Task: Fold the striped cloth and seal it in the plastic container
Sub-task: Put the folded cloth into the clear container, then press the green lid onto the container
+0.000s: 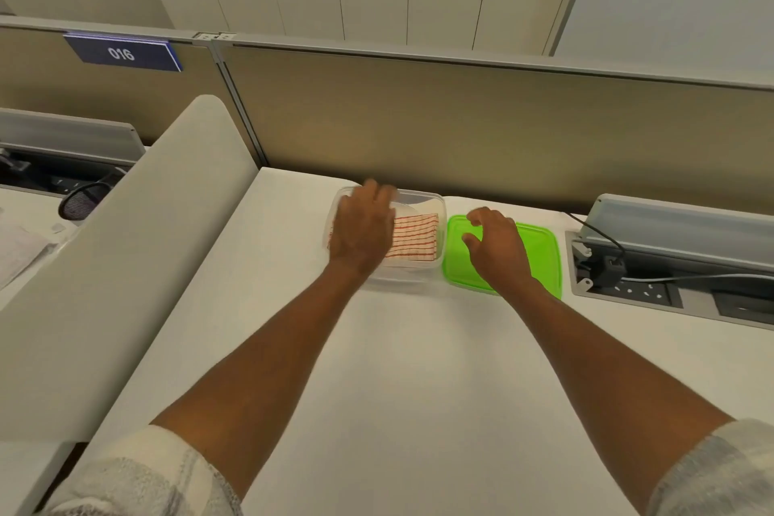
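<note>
While the folded striped cloth (414, 237) lies flat inside the clear container (435, 205), long axis across the desk, the left hand (362, 230) presses it open-palmed and the right hand (496, 249) hovers, fingers loosely curled, over the green lid (540, 251).

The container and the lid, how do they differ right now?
The container is clear plastic; the lid is bright green. The container holds the folded striped cloth, while the lid lies flat on the table to its right, not yet on. The left hand is over the container; the right hand is over the lid. Both are rounded rectangles.
</note>
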`<control>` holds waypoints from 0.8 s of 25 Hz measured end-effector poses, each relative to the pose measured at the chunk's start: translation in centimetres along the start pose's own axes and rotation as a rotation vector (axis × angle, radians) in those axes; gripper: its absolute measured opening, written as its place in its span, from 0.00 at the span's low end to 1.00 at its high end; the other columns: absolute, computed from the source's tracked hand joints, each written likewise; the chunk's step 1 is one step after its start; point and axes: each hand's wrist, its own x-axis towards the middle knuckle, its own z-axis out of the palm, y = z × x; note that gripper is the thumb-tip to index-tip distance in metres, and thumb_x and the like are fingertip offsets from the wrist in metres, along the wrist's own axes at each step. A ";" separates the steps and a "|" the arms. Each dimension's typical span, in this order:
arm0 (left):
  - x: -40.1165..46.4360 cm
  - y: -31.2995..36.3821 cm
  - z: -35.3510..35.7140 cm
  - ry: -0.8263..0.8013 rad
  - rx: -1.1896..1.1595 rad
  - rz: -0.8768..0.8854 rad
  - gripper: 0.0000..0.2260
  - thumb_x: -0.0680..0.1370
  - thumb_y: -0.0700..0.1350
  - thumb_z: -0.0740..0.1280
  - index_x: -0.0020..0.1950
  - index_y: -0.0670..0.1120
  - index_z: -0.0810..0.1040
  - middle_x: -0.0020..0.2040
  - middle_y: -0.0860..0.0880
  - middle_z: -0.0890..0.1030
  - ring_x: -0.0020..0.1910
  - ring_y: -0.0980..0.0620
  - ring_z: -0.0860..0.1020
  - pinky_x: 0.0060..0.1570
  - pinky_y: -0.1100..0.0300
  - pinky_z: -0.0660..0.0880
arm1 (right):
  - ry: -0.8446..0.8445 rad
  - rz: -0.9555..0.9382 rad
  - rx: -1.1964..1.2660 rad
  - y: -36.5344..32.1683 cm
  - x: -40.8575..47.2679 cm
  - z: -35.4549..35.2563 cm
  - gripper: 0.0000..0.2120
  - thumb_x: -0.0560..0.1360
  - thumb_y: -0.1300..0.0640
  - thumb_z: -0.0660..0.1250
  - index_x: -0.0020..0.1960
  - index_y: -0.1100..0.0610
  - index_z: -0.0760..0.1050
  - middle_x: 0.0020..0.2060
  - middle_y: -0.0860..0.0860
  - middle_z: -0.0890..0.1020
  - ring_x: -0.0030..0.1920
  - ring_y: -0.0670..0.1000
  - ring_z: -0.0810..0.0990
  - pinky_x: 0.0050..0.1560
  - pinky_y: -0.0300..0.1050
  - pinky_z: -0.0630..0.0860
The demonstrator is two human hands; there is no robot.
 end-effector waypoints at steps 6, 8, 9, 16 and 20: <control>-5.4 9.3 3.5 -0.295 -0.254 0.360 0.07 0.78 0.44 0.64 0.55 0.48 0.78 0.47 0.48 0.78 0.43 0.44 0.80 0.31 0.51 0.77 | -0.104 0.126 -0.113 6.9 -4.3 -2.8 0.14 0.72 0.63 0.70 0.58 0.57 0.78 0.55 0.56 0.81 0.56 0.60 0.75 0.56 0.52 0.74; -5.8 10.7 4.8 -0.439 -0.195 0.309 0.12 0.79 0.42 0.62 0.61 0.47 0.76 0.53 0.47 0.77 0.52 0.44 0.77 0.40 0.48 0.77 | -0.142 0.134 -0.187 8.5 -5.4 -3.7 0.14 0.73 0.64 0.69 0.58 0.55 0.78 0.55 0.56 0.81 0.56 0.60 0.75 0.55 0.52 0.74; -5.9 11.1 5.4 -0.479 -0.152 0.294 0.13 0.79 0.40 0.62 0.63 0.46 0.75 0.55 0.46 0.76 0.54 0.44 0.76 0.44 0.47 0.76 | -0.166 0.137 -0.225 9.2 -5.9 -4.1 0.15 0.73 0.64 0.68 0.59 0.55 0.79 0.56 0.56 0.80 0.56 0.60 0.75 0.54 0.52 0.74; -6.3 12.6 7.0 -0.499 0.011 0.256 0.15 0.77 0.35 0.58 0.61 0.46 0.74 0.55 0.45 0.75 0.52 0.42 0.76 0.47 0.49 0.70 | -0.255 0.096 -0.397 10.6 -7.0 -4.3 0.17 0.73 0.69 0.62 0.59 0.59 0.77 0.55 0.58 0.78 0.57 0.61 0.73 0.53 0.53 0.74; -5.9 13.2 7.0 -0.472 0.098 0.285 0.12 0.78 0.36 0.56 0.56 0.44 0.76 0.50 0.44 0.78 0.48 0.41 0.79 0.42 0.51 0.70 | -0.289 0.119 -0.336 10.6 -7.5 -4.0 0.15 0.73 0.66 0.64 0.59 0.59 0.77 0.55 0.57 0.79 0.57 0.61 0.72 0.54 0.52 0.74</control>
